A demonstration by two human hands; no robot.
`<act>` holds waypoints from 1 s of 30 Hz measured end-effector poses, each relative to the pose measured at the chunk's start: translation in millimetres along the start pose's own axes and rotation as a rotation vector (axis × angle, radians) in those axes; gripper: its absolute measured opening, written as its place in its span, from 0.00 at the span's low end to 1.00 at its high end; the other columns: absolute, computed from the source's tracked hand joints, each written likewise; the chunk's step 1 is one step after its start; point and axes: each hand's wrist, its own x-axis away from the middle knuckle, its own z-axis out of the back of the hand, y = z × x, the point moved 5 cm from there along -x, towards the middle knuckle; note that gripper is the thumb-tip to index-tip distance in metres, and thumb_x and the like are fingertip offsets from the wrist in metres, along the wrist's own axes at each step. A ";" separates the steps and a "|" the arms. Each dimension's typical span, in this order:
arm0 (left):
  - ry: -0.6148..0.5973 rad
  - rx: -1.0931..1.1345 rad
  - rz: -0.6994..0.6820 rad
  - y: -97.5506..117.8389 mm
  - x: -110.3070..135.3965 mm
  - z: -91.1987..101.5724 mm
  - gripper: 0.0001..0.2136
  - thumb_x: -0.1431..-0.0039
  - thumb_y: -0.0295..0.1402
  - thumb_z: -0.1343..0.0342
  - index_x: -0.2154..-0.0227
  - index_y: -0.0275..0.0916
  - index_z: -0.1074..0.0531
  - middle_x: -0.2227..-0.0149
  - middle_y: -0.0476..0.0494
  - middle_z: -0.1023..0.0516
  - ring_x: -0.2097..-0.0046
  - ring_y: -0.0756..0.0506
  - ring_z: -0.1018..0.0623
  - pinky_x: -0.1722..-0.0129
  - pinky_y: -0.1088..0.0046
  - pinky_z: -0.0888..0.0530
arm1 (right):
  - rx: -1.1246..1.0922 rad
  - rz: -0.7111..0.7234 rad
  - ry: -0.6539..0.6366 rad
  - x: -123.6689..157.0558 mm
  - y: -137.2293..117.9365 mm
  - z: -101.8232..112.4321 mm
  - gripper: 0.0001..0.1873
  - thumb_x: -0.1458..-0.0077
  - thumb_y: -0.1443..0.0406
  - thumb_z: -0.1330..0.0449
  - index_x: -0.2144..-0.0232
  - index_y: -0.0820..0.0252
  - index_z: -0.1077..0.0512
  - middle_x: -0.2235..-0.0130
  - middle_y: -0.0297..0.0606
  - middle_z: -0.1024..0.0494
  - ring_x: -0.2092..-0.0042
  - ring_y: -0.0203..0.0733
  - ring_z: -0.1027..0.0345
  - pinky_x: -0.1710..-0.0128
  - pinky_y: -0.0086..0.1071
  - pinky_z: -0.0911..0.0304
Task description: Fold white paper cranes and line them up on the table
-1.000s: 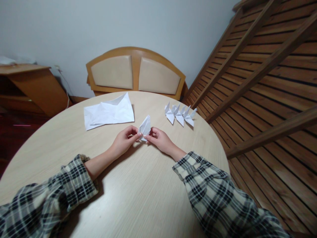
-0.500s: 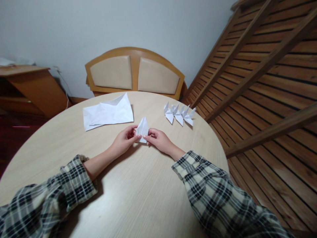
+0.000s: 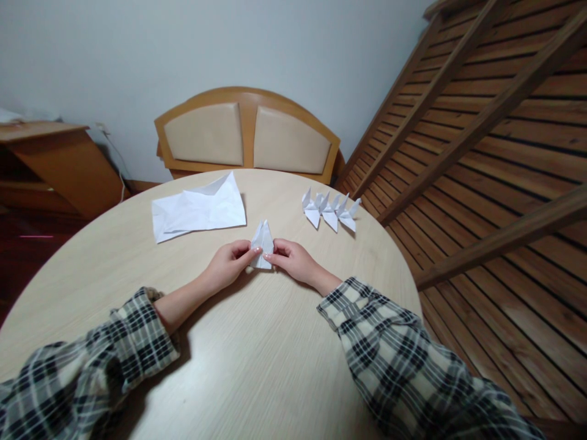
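A small piece of folded white paper (image 3: 263,237) is held between my two hands above the middle of the round table. Its narrow end points away from me and is split by a slit down the centre. My left hand (image 3: 228,263) pinches its left edge, thumb on top. On the opposite edge, my right hand (image 3: 296,261) grips it the same way, the thumb pressing near the lower middle. The fingers beneath the paper are partly hidden. Beyond to the right stand three folded paper cranes (image 3: 330,214), set close together in a row.
White paper sheets (image 3: 202,211), creased and overlapping, lie at the table's far left. The pale wooden table (image 3: 257,354) has a rounded edge. Behind it stands a padded headboard (image 3: 247,131). Wooden slats (image 3: 495,159) rise at the right, and a brown desk (image 3: 59,162) is at the left.
The folded paper's top, a single point before, now shows two narrow tips with a slit between them. Both hands keep their hold with only slight shifts.
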 end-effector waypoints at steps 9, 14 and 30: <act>-0.057 0.014 -0.035 2.3 1.7 -3.3 0.18 0.40 0.47 0.48 0.66 0.34 0.28 0.71 0.47 0.28 0.69 0.47 0.30 0.70 0.73 0.34 | -0.063 -0.027 -0.055 0.2 1.2 -1.0 0.16 0.43 0.54 0.41 0.72 0.62 0.29 0.72 0.33 0.30 0.68 0.36 0.37 0.67 0.31 0.40; -0.140 0.041 -0.043 0.9 2.5 -7.0 0.18 0.39 0.47 0.47 0.65 0.34 0.27 0.70 0.47 0.28 0.68 0.47 0.30 0.69 0.73 0.34 | -0.061 -0.027 -0.057 0.4 1.4 -1.3 0.18 0.43 0.52 0.40 0.70 0.63 0.27 0.70 0.35 0.26 0.68 0.36 0.35 0.65 0.32 0.38; -0.345 0.146 -0.007 7.4 8.0 -20.8 0.20 0.36 0.51 0.52 0.68 0.37 0.32 0.76 0.52 0.32 0.77 0.52 0.32 0.76 0.76 0.33 | -0.109 -0.142 -0.069 1.4 6.4 -1.5 0.19 0.43 0.52 0.39 0.72 0.64 0.28 0.79 0.30 0.34 0.76 0.32 0.45 0.76 0.29 0.51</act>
